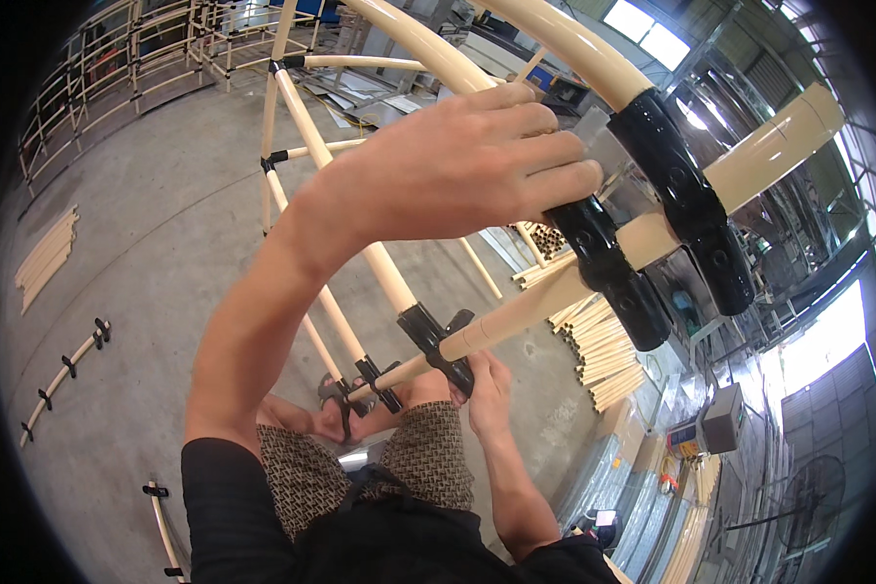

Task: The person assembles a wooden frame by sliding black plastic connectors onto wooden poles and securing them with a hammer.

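A frame of cream-coloured pipes with black pipe joints stands tilted in front of me. My left hand (467,161) reaches up and wraps over the upper black pipe joint (613,277), where a cream pipe (438,49) enters it. Lower down, my right hand (489,389) closes round the lower end of another black joint (433,343); some of its fingers are hidden behind it. One long cream crosspiece pipe (526,307) runs through the row of joints, marked with thin lines. Beyond my left hand, another black joint (676,175) sits on that crosspiece.
Loose cream pipes (47,255) lie on the concrete floor at left, near a pipe with black joints (68,370). Stacked pipes (608,365) lie to the right. Assembled pipe racks (136,83) stand at the far left. A fan (813,501) stands at lower right.
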A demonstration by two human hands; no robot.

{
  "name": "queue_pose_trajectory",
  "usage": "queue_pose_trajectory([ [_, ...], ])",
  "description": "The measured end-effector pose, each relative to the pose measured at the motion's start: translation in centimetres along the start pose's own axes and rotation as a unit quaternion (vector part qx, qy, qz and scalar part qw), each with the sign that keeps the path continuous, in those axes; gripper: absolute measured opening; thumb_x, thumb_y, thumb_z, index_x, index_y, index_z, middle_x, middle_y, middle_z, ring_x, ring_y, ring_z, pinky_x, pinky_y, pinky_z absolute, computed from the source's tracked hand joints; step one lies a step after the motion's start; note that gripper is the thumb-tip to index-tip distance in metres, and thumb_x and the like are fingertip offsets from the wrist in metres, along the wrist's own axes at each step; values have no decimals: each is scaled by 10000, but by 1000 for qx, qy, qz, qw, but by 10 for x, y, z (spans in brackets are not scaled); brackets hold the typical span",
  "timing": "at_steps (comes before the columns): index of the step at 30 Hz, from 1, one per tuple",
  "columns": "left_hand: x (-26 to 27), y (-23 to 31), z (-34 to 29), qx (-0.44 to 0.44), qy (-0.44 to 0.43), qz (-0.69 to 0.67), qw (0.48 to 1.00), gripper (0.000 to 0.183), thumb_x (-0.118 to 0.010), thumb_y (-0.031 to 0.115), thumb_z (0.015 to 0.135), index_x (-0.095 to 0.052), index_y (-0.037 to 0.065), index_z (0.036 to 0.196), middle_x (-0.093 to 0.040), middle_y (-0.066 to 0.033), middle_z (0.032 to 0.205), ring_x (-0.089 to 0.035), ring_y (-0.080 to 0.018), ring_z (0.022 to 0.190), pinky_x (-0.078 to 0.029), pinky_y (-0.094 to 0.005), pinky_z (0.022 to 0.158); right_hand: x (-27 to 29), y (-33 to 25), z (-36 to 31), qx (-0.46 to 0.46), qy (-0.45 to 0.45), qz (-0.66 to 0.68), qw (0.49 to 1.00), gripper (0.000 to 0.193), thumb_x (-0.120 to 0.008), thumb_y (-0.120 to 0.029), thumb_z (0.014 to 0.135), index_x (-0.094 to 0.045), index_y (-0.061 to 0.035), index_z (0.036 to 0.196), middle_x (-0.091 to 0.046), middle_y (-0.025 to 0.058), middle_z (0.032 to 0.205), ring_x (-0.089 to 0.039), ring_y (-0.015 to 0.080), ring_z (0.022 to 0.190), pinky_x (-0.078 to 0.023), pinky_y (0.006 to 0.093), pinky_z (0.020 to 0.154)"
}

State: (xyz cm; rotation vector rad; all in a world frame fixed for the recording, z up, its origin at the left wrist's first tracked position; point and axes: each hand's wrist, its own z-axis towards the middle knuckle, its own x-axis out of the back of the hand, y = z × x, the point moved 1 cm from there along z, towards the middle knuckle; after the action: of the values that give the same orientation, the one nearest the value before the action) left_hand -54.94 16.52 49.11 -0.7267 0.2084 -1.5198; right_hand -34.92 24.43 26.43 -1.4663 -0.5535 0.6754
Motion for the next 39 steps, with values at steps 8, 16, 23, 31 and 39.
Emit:
queue_pose_trajectory([
  [8, 4, -3, 4, 7, 17, -38, 999, 412, -787, 228, 716, -630, 86, 1070, -664, -37, 1040, -647, -251, 1042, -551, -362, 896, 2, -4, 0, -17, -21, -33, 999, 333, -481, -261, 1067, -616, 12, 930, -597, 41, 668, -524, 81, 501, -413, 251, 460],
  [16, 6, -2, 5, 12, -11, -47, 999, 427, -793, 230, 711, -623, 63, 1065, -672, -48, 1020, -654, -261, 1021, -555, -375, 938, 5, -9, -4, -50, -69, -2, 996, 340, -452, -250, 1060, -615, 48, 1089, -631, 102, 780, -600, 156, 589, -501, 284, 545],
  [23, 6, 2, 6, 30, -4, -77, 997, 463, -813, 210, 679, -622, 61, 1073, -671, -52, 1028, -651, -274, 1027, -541, -398, 990, 10, -5, -4, -90, -85, 79, 989, 345, -478, -260, 1048, -591, 64, 1087, -643, 123, 825, -625, 190, 622, -533, 314, 582],
  [31, 14, 5, 10, 48, -46, -80, 995, 495, -829, 171, 671, -629, 70, 1112, -674, -54, 1070, -632, -286, 1084, -504, -444, 1049, 11, -5, -1, -143, -115, 169, 968, 344, -515, -278, 1041, -604, 52, 1076, -658, 135, 847, -644, 204, 677, -542, 326, 613],
  [39, 25, 15, 22, 96, -72, -123, 985, 604, -787, 42, 715, -579, 6, 1280, -625, -163, 1224, -586, -378, 1190, -413, -498, 1141, 8, 6, -3, -114, -98, 177, 973, 302, -535, -243, 1038, -593, 45, 1106, -645, 106, 842, -628, 169, 706, -523, 307, 600],
])
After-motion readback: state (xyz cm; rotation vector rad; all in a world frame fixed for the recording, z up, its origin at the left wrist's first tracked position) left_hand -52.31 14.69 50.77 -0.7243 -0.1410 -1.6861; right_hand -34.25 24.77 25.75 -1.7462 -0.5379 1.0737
